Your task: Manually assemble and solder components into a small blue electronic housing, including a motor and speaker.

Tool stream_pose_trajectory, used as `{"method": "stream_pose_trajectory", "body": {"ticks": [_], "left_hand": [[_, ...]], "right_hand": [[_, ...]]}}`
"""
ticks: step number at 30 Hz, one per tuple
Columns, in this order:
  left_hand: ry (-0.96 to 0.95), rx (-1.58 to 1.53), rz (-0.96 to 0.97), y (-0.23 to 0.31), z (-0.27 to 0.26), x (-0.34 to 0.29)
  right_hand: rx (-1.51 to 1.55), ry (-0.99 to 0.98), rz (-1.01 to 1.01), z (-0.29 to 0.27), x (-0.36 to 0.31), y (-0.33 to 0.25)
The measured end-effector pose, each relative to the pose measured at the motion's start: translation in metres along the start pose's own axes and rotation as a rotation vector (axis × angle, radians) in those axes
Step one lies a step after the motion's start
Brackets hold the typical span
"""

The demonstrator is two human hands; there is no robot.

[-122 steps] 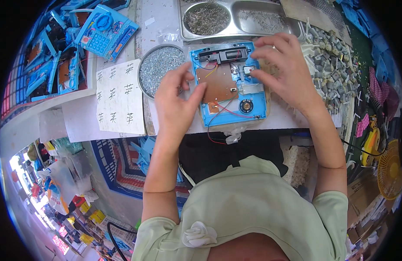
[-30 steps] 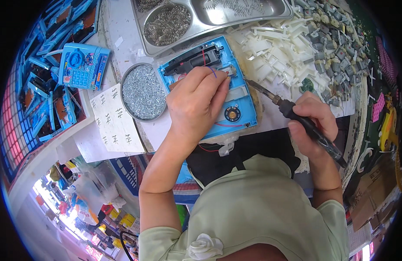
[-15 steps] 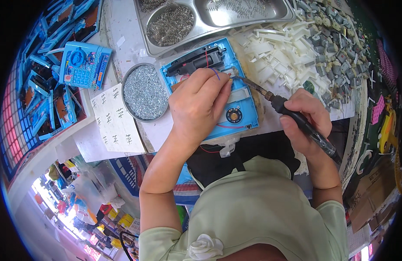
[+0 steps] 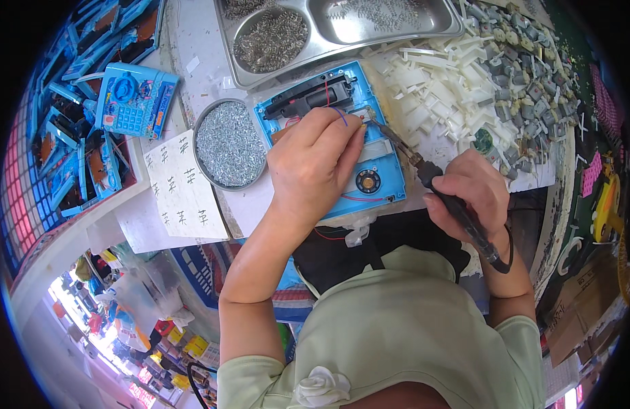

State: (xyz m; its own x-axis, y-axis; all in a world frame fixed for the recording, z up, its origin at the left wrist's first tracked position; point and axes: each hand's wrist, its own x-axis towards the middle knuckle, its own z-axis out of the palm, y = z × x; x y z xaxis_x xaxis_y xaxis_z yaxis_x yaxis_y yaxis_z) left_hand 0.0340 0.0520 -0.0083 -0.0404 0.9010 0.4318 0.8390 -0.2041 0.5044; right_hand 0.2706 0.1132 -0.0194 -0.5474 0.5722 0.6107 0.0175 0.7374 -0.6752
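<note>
An open light-blue plastic casing (image 4: pixel 391 169) lies on the table with wires inside. It holds a long black part (image 4: pixel 308 99) and a small round speaker (image 4: pixel 369 180). My left hand (image 4: pixel 308 157) reaches over its middle, fingertips pinched around a thin blue wire (image 4: pixel 341 114) that arcs above them. The hand hides the casing's left part. In my right hand (image 4: pixel 477 191) is a soldering iron (image 4: pixel 429 172) with a dark handle, gripped like a pen. Its metal end slants to a small silvery part beside the left fingertips; whether the tip touches is too small to tell.
A round tin of small screws (image 4: pixel 228 144) and a handwritten sheet (image 4: pixel 182 187) are left of the casing. Behind stands a steel tray (image 4: pixel 359 46) of springs. White plastic parts (image 4: pixel 427 88) and small motors (image 4: pixel 533 85) are heaped right. Blue casings (image 4: pixel 134 102) pile up far left.
My right hand has shifted slightly left, and the soldering iron is angled more steeply, its cable now showing by the wrist. My left hand keeps nearly the same place over the casing.
</note>
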Motion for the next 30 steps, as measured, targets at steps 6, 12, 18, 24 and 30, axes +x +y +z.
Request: {"method": "stream_pose_trajectory", "body": {"ticks": [6,12,18,24,30], "left_hand": [[0.000,0.011,-0.005,0.0022,-0.0012,0.0014],[0.007,0.012,-0.002,0.0007,-0.0004,0.0000],[0.006,0.004,-0.006,0.0016,-0.0006,0.0007],[0.005,0.003,-0.002,0.0014,-0.0003,0.0004],[0.001,0.007,-0.005,0.0020,-0.0008,0.0005]], "right_hand": [[0.015,0.004,0.015,-0.0031,-0.0023,0.0001],[0.027,0.015,0.024,-0.0038,-0.0012,-0.0005],[0.021,0.013,0.015,-0.0023,-0.0014,0.0002],[0.019,0.012,0.019,0.0009,-0.0026,0.0015],[0.039,0.019,0.034,-0.0016,-0.0033,-0.0006]]}}
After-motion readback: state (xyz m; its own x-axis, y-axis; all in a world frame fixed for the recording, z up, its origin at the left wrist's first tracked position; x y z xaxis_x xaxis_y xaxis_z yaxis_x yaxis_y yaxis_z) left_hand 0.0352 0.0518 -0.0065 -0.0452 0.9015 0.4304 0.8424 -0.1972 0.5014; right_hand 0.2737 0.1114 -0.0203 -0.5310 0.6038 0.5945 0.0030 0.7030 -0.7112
